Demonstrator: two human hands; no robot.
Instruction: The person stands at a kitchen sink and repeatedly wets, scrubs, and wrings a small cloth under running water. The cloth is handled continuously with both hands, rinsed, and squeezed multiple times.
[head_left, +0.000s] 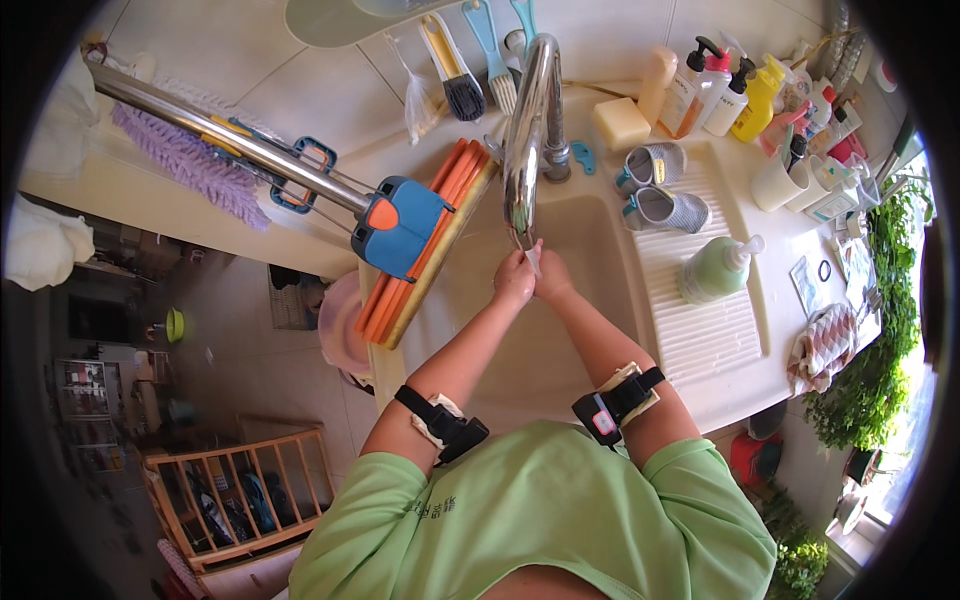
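Note:
Under the spout of a chrome faucet (523, 150), my left hand (514, 279) and my right hand (553, 274) meet over the sink basin (592, 225). A small whitish piece, perhaps cloth or paper, shows between the fingers; which hand grips it I cannot tell. Water seems to run onto the hands. Left of them a sponge mop head (427, 247) with orange rollers leans across the basin's edge. To the right, a green pump bottle (712, 271) stands on the ribbed drainboard, with a pair of small grey shoes (664, 187) behind it.
A bar of yellow soap (622, 124), several pump bottles (705, 90) and white cups (778, 182) line the back right. Brushes (459, 90) hang on the tiled wall. A checked cloth (823, 346) lies at the right edge. The mop's metal pole (247, 150) crosses the upper left.

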